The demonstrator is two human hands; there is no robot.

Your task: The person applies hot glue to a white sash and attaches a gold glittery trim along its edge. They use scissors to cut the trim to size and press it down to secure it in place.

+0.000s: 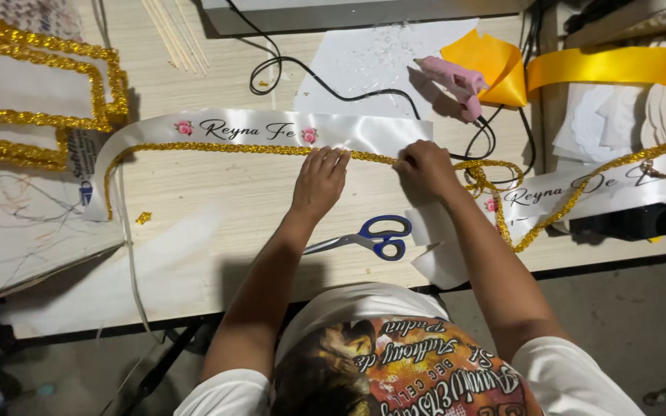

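A white satin sash with dark script and small pink roses lies across the wooden table. A gold glitter braid runs along its lower edge. My left hand lies flat with its fingertips pressing the braid onto the sash. My right hand is closed on the braid just to the right, where the loose braid curls away toward a second stretch of sash.
Blue-handled scissors lie just below my hands. A pink glue gun with a black cord rests at the back on white paper, beside yellow ribbon. Gold-trimmed sashes are stacked at the left. Thin wooden sticks lie at the back.
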